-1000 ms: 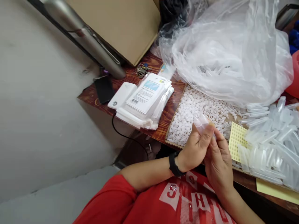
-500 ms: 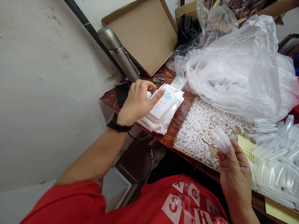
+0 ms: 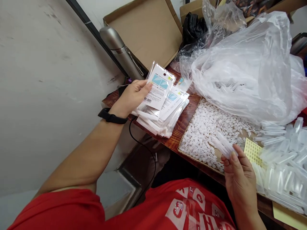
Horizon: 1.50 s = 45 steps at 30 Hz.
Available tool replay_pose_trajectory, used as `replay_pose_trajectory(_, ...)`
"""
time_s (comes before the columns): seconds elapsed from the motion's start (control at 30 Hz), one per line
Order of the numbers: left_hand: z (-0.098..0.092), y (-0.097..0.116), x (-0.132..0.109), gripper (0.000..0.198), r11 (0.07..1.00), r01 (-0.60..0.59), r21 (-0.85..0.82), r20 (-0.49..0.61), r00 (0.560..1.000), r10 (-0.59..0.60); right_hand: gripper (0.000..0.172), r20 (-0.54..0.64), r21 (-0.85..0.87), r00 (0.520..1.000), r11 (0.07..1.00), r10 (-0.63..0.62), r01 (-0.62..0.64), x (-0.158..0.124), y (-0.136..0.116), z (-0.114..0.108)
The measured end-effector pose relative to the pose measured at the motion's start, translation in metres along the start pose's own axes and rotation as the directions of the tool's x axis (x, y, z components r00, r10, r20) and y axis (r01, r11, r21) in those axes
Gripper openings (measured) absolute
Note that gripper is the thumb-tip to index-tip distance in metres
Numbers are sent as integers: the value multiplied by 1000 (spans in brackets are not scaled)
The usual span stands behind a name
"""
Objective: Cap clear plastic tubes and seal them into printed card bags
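Note:
Pinched in my left hand [image 3: 134, 95] is a printed card in a clear plastic sleeve [image 3: 158, 89], with blue pictures, small text and a barcode. It is lifted just over a pile of similar sleeved cards [image 3: 168, 124] at the table's left end. My right hand [image 3: 241, 174] is closed on a small bundle of clear plastic tubes [image 3: 223, 145]. These stick out above the thumb, over a shallow cardboard tray [image 3: 219, 155] covered with many tiny white plastic pieces [image 3: 201, 124].
A big clear bag [image 3: 242, 76] lies behind the tray. Several translucent tubes [image 3: 283, 179] and a yellow sticker sheet [image 3: 253, 150] are on the right. A steel thermos [image 3: 120, 48] leans beside an upright cardboard box lid [image 3: 146, 35]. A black cable [image 3: 141, 143] hangs off the table edge.
My left hand was over the pile with fingers spread. Now it has shifted left and holds up a sleeved card. My right hand keeps the tubes, tilted slightly further left.

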<state>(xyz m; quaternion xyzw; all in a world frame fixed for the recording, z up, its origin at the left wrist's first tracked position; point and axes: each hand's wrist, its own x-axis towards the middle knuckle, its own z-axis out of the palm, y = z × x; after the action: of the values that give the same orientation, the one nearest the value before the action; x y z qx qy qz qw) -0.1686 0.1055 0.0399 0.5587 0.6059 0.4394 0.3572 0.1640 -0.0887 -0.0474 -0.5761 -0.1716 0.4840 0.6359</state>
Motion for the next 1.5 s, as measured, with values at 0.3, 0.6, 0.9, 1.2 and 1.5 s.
replay_pose_trajectory(0.3, 32, 58, -57, 18, 852, 27, -523, 99, 995, 29, 36, 37, -23, 998, 999, -47, 48, -7, -10, -11)
replay_pose_trajectory(0.6, 127, 48, -106, 28, 675, 263, -690, 323, 945, -39, 32, -40, -243, 923, 900, -382, 362, -12, -13, -30)
replay_pose_trajectory(0.9, 164, 47, -132, 20, 569, 356, -741, 393, 918, -63, 33, -15, -397, 821, 757, -571, 520, -5, -3, -36)
replay_pose_trajectory(1.2, 176, 40, -143, 30, 489, 584, -648, 588, 792, -167, 53, 313, -558, 703, 475, -639, 680, -2, -26, -28)
replay_pose_trajectory(1.5, 172, 33, -143, 34, 465, 668, -581, 673, 715, -187, 63, 369, -592, 563, 281, -740, 756, 5, -22, -51)
